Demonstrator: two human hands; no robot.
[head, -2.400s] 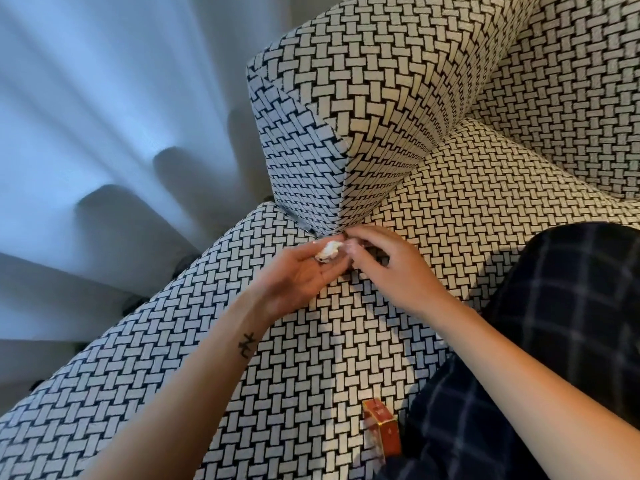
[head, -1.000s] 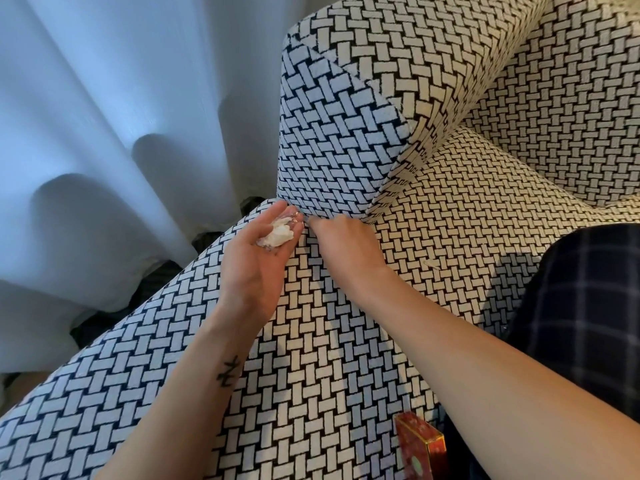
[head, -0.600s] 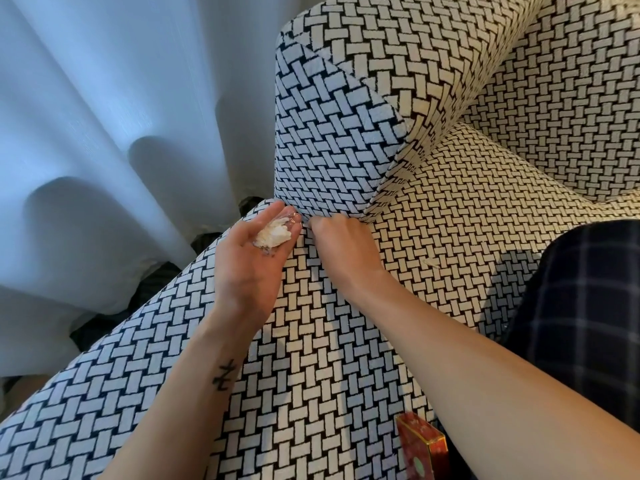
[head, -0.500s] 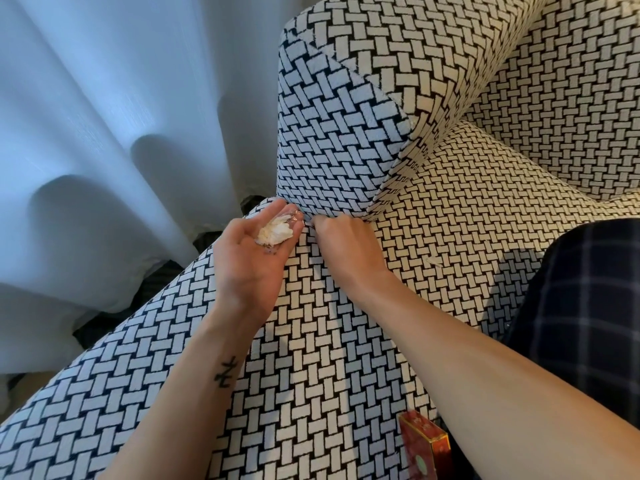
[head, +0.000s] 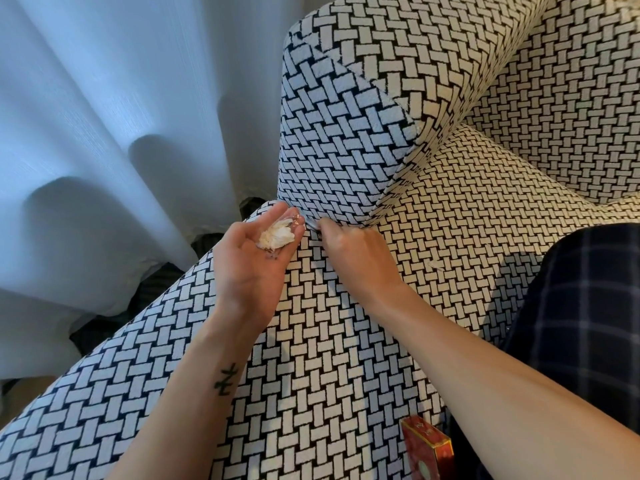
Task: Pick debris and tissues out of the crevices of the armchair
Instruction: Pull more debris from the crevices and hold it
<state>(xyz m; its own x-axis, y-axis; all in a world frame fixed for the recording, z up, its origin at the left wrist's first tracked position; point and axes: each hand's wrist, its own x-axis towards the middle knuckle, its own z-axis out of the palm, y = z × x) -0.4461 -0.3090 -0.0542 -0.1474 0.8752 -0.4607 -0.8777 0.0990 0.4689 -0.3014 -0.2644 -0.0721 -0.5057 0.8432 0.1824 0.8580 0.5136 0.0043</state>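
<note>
Left hand [head: 251, 268]: was turned palm up over the seat, just in front of the armrest, its fingers [head: 277, 216] curled loosely around a crumpled white tissue wad [head: 277, 235] and a scrap of clear wrapper [head: 294, 220].
Tissue wad: lay cupped in the left palm near the fingertips, with a few dark specks below it on the skin.
Right hand [head: 356, 251]: was knuckles up, just right of the left hand, its fingers pressed into the crevice [head: 313, 225] where the armrest met the seat; they were hidden under the hand, so I could not tell whether they pinched anything.
Armchair [head: 346, 358]: was covered in black-and-white basket-weave fabric, with the armrest [head: 343, 140] standing above the seat.
Small pale fleck [head: 435, 265]: lay on the seat to the right of the right hand.
Red box [head: 427, 448]: rested at the lower edge, beside dark checked trousers [head: 585, 323].
Curtain [head: 104, 116]: hung in pale folds to the left of the chair.
</note>
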